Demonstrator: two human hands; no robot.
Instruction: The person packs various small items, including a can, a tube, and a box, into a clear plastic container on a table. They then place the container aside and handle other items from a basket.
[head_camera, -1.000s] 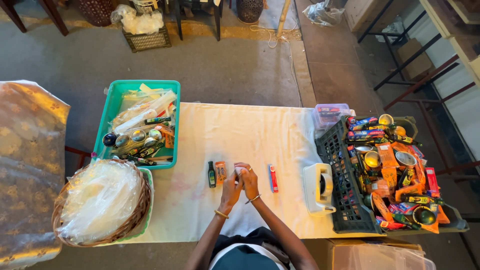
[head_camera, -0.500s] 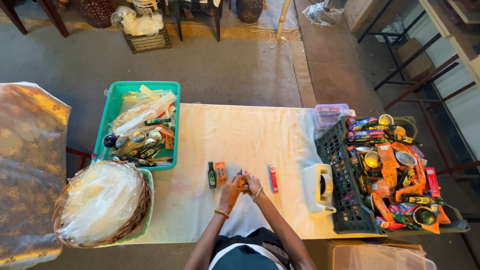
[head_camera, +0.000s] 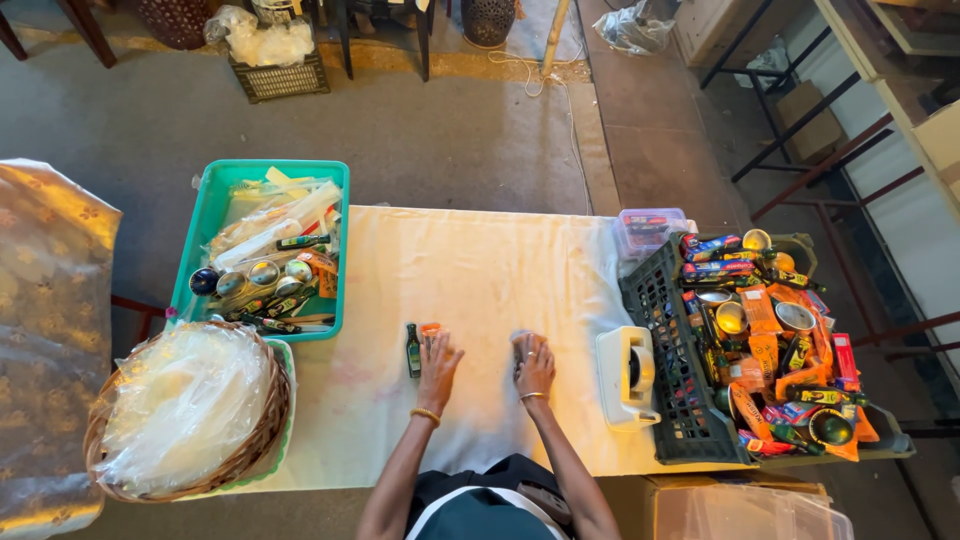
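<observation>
Both hands lie palm-down on the cloth-covered surface (head_camera: 470, 270), well apart from each other. The left hand (head_camera: 438, 362) is spread flat with fingers loosely apart, its fingertips touching a small orange packet (head_camera: 430, 329); just beside that stands a small dark green bottle (head_camera: 412, 349). The right hand (head_camera: 534, 362) rests with fingers close together and slightly curled — it covers something small at its fingertips, but whether it grips it cannot be told. Each wrist carries a thin gold bangle.

The cloth is pale cream, soft and faintly creased. To the left sits a teal plastic tray (head_camera: 215, 205) holding round metal tins, small bottles and clear plastic-wrapped packets. Nearer the person, a round woven wicker basket (head_camera: 262, 440) is filled with crinkled clear plastic wraps. To the right of the hands lies a white plastic tape dispenser (head_camera: 625, 375), touching a black lattice crate (head_camera: 665, 370) — it is crowded with orange sachets, shiny tins and dark bottles. A small clear lidded box (head_camera: 650, 228) stands behind the crate.
</observation>
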